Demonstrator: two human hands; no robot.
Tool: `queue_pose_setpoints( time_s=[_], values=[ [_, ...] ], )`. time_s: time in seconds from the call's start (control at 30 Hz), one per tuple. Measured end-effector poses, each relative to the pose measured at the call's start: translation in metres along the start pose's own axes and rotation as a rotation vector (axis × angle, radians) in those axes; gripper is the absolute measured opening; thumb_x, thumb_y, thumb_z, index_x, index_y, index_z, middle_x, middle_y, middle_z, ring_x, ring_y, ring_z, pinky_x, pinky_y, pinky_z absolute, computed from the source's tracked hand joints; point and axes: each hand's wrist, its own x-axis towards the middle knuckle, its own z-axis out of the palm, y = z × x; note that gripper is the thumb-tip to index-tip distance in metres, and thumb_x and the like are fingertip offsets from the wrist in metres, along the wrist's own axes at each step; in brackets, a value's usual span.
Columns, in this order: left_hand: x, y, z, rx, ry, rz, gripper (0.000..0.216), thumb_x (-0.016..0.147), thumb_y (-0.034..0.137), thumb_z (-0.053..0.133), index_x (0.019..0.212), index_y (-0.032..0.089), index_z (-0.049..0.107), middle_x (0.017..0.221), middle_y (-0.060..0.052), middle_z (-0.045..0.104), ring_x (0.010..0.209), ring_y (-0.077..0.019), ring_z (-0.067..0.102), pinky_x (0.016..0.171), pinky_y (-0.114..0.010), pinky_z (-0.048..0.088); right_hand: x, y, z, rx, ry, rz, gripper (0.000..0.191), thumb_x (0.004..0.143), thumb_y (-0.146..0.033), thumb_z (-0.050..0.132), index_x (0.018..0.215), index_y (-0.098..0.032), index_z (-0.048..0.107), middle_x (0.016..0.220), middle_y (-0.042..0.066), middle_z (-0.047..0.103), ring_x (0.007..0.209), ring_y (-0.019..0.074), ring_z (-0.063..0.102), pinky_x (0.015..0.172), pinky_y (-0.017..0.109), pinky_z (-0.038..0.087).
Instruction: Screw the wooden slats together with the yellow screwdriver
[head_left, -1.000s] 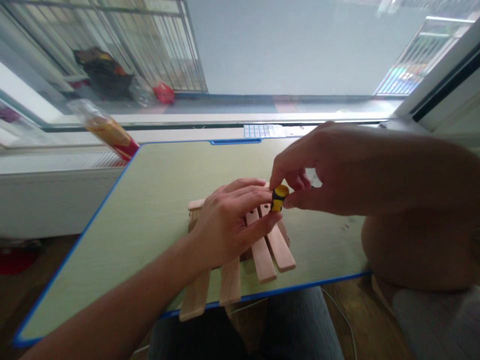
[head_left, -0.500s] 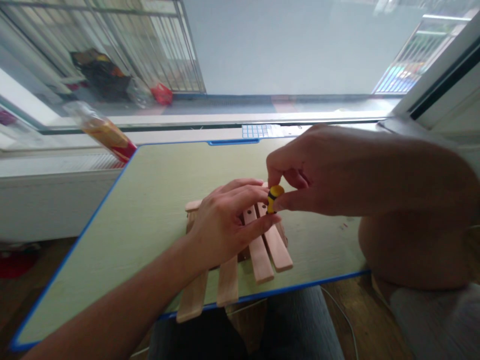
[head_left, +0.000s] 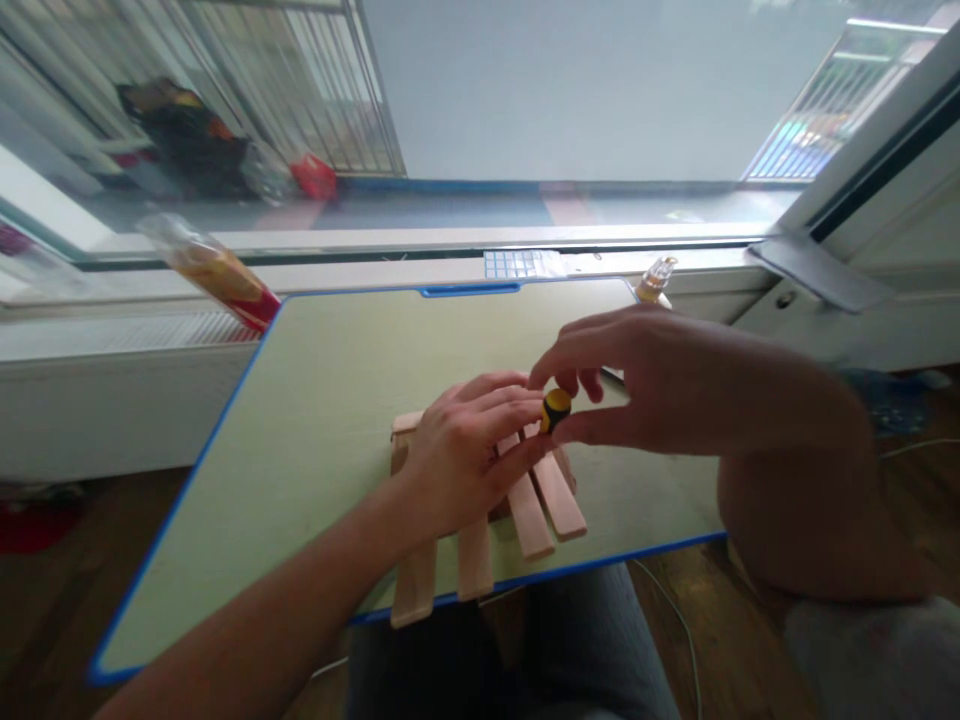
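Observation:
A stubby screwdriver (head_left: 556, 404) with a yellow and black handle stands over the upper end of the wooden slats (head_left: 529, 520). Its tip is hidden. My right hand (head_left: 630, 375) has its thumb and fingertips around the handle, the other fingers curled loosely above. My left hand (head_left: 465, 450) lies across the slats, thumb and index finger closing on the screwdriver's lower part from the left. Several pale slats fan towards me over a darker wooden piece (head_left: 568, 468) beneath. The two left slats jut past the table's near edge.
The small table (head_left: 322, 400) has a pale green top with a blue rim. A bagged food packet (head_left: 225, 280) leans at its far left corner. A clear bottle (head_left: 655, 280) stands behind the far right corner. Windows and a sill run along the back.
The view has shifted slightly. My right wrist is lower, the fingers have shifted around the screwdriver handle, and the bottle has come into sight. My left hand still rests on the slats.

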Motion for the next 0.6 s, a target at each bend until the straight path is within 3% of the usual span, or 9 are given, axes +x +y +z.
queue_pose_setpoints(
  time_s=[0.17, 0.3, 0.6],
  values=[
    [0.014, 0.002, -0.014, 0.032, -0.033, 0.004, 0.018, 0.101, 0.031, 0.068, 0.117, 0.026, 0.075, 0.128, -0.006, 0.080, 0.139, -0.0275, 0.063, 0.114, -0.049, 0.052, -0.013, 0.006, 0.018, 0.328, 0.191, 0.096, 0.020, 0.099, -0.036, 0.069, 0.115, -0.025, 0.074, 0.098, 0.003, 0.069, 0.088, 0.0170, 0.065, 0.083, 0.034, 0.049],
    [0.025, 0.000, -0.018, 0.076, 0.006, 0.001, 0.022, 0.096, 0.033, 0.073, 0.117, 0.027, 0.075, 0.127, -0.004, 0.080, 0.135, -0.0291, 0.066, 0.112, -0.051, 0.052, -0.015, 0.007, 0.028, 0.385, 0.308, 0.126, 0.028, 0.094, -0.027, 0.076, 0.121, -0.028, 0.070, 0.104, 0.004, 0.067, 0.091, 0.0185, 0.063, 0.084, 0.036, 0.050],
    [0.031, -0.006, -0.024, 0.022, 0.030, -0.009, 0.022, 0.096, 0.030, 0.071, 0.117, 0.027, 0.073, 0.126, -0.003, 0.081, 0.136, -0.0285, 0.066, 0.112, -0.050, 0.050, 0.005, 0.002, 0.043, 0.455, 0.523, 0.201, 0.038, 0.074, -0.031, 0.092, 0.088, -0.026, 0.057, 0.082, -0.004, 0.059, 0.072, 0.0154, 0.056, 0.067, 0.033, 0.042]
  ],
)
